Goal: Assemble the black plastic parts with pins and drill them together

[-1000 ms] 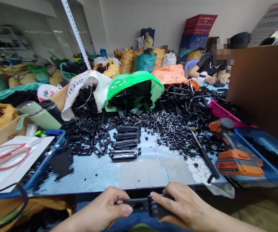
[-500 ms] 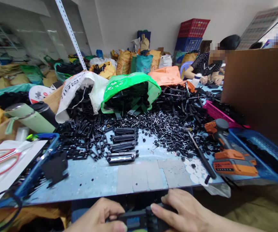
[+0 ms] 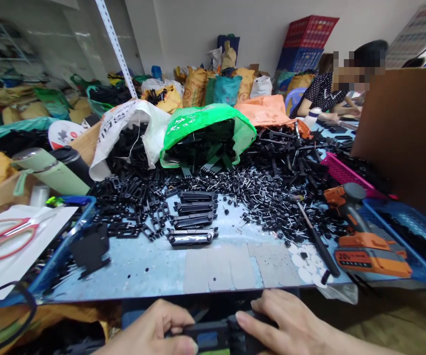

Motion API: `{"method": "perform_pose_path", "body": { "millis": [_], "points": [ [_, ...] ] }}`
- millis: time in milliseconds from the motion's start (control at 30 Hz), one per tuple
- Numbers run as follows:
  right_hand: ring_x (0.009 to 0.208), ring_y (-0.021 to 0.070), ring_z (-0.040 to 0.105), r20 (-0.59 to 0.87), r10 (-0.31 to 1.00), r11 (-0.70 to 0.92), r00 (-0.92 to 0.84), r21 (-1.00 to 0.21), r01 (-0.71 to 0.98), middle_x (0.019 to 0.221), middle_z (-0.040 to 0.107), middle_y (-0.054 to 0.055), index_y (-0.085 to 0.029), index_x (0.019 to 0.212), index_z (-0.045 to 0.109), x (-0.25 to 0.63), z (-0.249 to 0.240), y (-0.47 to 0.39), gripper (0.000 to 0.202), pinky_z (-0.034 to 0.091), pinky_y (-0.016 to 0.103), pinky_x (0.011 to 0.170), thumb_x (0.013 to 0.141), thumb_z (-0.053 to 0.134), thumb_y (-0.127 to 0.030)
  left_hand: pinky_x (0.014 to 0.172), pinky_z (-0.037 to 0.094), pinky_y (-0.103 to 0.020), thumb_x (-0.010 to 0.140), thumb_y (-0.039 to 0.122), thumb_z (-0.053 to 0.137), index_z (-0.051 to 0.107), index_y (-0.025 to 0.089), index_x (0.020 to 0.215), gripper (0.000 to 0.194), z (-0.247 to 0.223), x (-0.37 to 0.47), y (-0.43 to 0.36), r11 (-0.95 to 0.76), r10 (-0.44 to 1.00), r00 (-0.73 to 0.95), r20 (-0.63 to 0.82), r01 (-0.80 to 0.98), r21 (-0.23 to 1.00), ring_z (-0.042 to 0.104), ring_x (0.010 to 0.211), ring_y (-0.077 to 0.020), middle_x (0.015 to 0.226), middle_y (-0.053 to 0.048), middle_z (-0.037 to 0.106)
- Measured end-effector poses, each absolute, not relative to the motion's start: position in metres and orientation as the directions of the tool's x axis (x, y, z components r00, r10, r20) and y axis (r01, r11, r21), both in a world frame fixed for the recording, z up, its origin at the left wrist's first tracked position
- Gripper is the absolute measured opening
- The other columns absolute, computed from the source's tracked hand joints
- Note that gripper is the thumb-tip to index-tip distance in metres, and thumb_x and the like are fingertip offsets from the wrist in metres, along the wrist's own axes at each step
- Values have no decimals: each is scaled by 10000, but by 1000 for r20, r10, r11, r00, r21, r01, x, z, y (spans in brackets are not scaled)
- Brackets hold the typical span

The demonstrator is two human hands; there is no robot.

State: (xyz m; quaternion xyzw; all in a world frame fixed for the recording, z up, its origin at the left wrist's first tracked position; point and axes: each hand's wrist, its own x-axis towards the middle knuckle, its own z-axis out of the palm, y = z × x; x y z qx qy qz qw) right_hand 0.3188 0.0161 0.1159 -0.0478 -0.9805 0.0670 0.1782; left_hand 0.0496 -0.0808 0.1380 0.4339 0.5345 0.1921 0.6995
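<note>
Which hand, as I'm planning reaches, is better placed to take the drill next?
Probably the right hand, nearer the drill; the left hand is farther across, and both grip the black part.

Left hand [image 3: 163,329] and right hand [image 3: 290,320] now sit lower; black part [image 3: 235,336] tipped, slot [image 3: 208,339] showing wider than a second ago.

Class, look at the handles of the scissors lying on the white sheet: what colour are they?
The scissors' handles are red, seen best in the head view.
</note>
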Motion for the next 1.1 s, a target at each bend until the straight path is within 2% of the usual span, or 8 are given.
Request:
{"method": "perform_pose_path", "body": {
  "millis": [67, 167, 267, 433, 633, 700, 833, 1100],
  "points": [
    [585, 142, 511, 370, 178, 978, -912, -169, 122, 736, 561, 32, -225, 1366, 299, 332, 102, 30, 508, 446, 253, 523, 903, 410, -404, 393, 138, -197, 640, 616, 609, 592, 137, 698, 482, 133, 25, -87, 589, 751, 262, -606, 148, 794, 235, 423, -48, 466, 69, 325],
    [633, 158, 540, 336, 578, 812, -744, -324, 485, 776, 579, 50, -246, 1352, 358, 354, 76, 57, 479, 459, 263, 545, 897, 420, -383, 362, 120, -191, 680, 601, 587, 607, 167, 744, 439, 123, -18, -95, 536, 833, -140, -536, -40, 843, 144, 372, -48, 366, 92, 260],
    [726, 180, 577, 16, 837, 425, -548, -650, 630, 947, 608, 89, -214, 1322, 415, 348, 57, 73, 498, 494, 313, 644, 883, 418, -448, 343, 116, -173, 769, 524, 549, 550, 163, 697, 368, 106, -21, -90, 469, 822, -279, -497, -164, 868, 170, 336, -39, 354, 81, 318],
    [655, 153, 577, -228, 791, -14, -568, -935, 355, 814, 583, 37, -195, 1316, 387, 286, 48, 77, 547, 487, 310, 632, 881, 354, -525, 323, 184, -152, 796, 515, 516, 520, 135, 798, 380, 78, 50, -53, 429, 873, -53, -485, -392, 814, 305, 317, -36, 434, 63, 435],
    [1034, 258, 493, 85, 906, 330, -415, -757, 564, 1106, 537, 119, -193, 1195, 512, 269, 49, 93, 513, 374, 435, 898, 793, 536, -512, 325, 211, -138, 822, 500, 482, 508, 127, 857, 376, 63, 79, -35, 361, 916, -86, -391, -246, 900, 343, 307, -27, 466, 69, 469],
    [918, 214, 555, 9, 833, 293, -554, -855, 427, 1008, 587, 99, -187, 1185, 499, 268, 54, 89, 481, 431, 382, 817, 821, 505, -501, 313, 198, -138, 820, 513, 478, 506, 132, 832, 383, 62, 82, -36, 364, 925, -65, -375, -138, 921, 322, 290, -26, 444, 76, 457],
    [471, 102, 526, -170, 516, -144, -840, -983, 110, 555, 563, -23, -149, 1003, 506, 260, 56, 69, 385, 408, 210, 465, 830, 507, -494, 313, 212, -138, 835, 500, 463, 527, 125, 790, 383, 72, 91, -40, 342, 937, 65, -342, 20, 940, 309, 290, -26, 418, 78, 426],
    [383, 91, 502, -186, 554, -318, -812, -948, 0, 506, 549, -31, -159, 845, 480, 256, 47, 45, 369, 364, 180, 380, 788, 554, -515, 335, 294, -140, 816, 455, 508, 558, 113, 792, 346, 73, 90, -50, 337, 923, 197, -331, 4, 942, 450, 328, -50, 510, 23, 527]
  ]
}}
